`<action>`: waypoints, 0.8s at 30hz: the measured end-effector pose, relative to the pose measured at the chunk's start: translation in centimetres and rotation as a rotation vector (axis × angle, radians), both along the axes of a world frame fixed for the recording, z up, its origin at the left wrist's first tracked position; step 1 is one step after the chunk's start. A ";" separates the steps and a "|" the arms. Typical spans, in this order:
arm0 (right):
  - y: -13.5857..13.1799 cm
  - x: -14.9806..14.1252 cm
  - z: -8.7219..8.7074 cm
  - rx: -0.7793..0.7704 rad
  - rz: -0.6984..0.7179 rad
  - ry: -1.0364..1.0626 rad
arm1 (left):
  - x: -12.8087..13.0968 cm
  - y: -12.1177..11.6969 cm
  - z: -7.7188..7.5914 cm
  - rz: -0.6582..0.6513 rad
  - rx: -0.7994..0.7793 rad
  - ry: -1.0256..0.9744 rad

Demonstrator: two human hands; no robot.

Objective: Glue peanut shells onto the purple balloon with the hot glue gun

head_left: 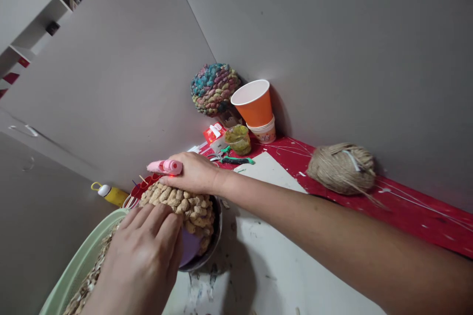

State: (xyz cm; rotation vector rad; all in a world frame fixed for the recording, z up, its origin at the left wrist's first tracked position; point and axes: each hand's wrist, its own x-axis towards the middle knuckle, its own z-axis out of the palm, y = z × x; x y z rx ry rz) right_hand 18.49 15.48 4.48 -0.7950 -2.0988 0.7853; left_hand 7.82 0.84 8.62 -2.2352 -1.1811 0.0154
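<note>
A rounded purple form (190, 246) sits in a dark bowl (219, 236), much of its surface covered with stuck-on peanuts (188, 206). My right hand (194, 172) reaches across the far side of it, closed around a pink glue gun (166, 166) with a red light glowing on it. On the near side, my left hand (146, 241) is against the peanuts with its fingers curled in together. Those fingertips are hidden, so what they pinch does not show. Below my left hand a light green basket (79, 251) holds many shells or peanuts (90, 275).
A multicoloured peanut-like ball (214, 88), stacked orange and white paper cups (254, 106), a yellow-green cup (238, 139) and green-handled pliers (236, 160) stand at the back. A twine ball (342, 167) lies on the red cloth (424, 211). A yellow bottle (114, 196) is left.
</note>
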 end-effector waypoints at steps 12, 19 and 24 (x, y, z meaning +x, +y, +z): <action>0.1 -0.2 -0.4 0.028 0.027 0.019 | -1.8 -1.1 -0.7 -0.018 -0.010 -0.192; 0.1 -0.2 -0.3 0.007 0.023 0.014 | -1.8 -0.9 -1.2 -0.012 0.039 -0.255; 0.0 -0.1 -0.2 0.001 0.020 0.009 | -2.4 -1.3 -2.1 -0.052 0.074 -0.231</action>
